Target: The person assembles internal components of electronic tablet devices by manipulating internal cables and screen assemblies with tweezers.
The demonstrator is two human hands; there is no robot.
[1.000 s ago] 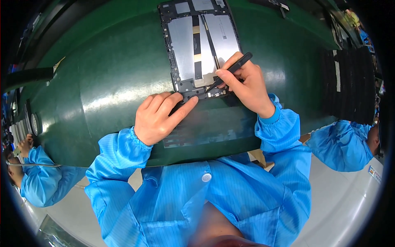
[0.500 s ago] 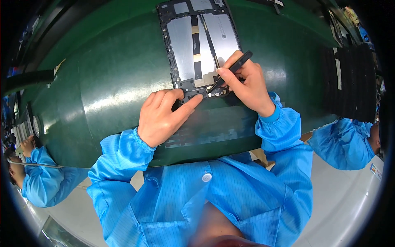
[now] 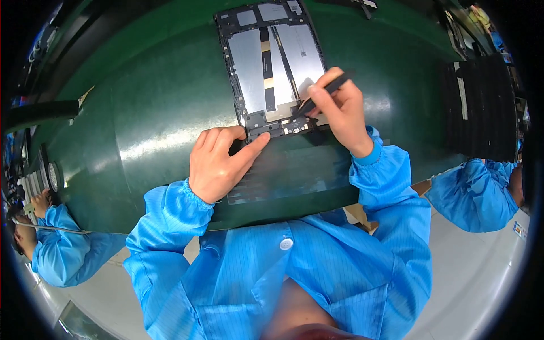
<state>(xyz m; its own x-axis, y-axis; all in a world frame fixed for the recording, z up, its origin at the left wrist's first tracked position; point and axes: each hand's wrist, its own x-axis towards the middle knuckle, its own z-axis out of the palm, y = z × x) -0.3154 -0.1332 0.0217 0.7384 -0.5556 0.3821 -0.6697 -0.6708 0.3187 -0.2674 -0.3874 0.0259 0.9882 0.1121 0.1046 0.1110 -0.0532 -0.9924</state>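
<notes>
An opened tablet (image 3: 243, 51) lies on the green work mat, its silver inner plate and black frame exposed. A black-and-tan flat ribbon cable (image 3: 268, 65) and a thin dark cable (image 3: 285, 59) run lengthwise over the plate. My left hand (image 3: 218, 161) grips the lower left corner, thumb on the bottom edge, fingertips at the side. Black tweezers (image 3: 328, 90) are pinched in my right hand (image 3: 345, 113), slightly smeared by motion. Their tips point down at the lower end of the thin cable, just above a small circuit board (image 3: 296, 128); whether they touch is unclear.
A green mat (image 3: 158, 102) covers the table. At the right stands a stack of black slabs (image 3: 481, 107); a dark tool (image 3: 365, 7) lies at the far edge. A black arm (image 3: 45, 113) juts in from the left. People in blue sleeves sit at both sides.
The tweezer tips have moved from the small circuit board up and right toward the thin cable's end. My left thumb has slid slightly left along the bottom edge.
</notes>
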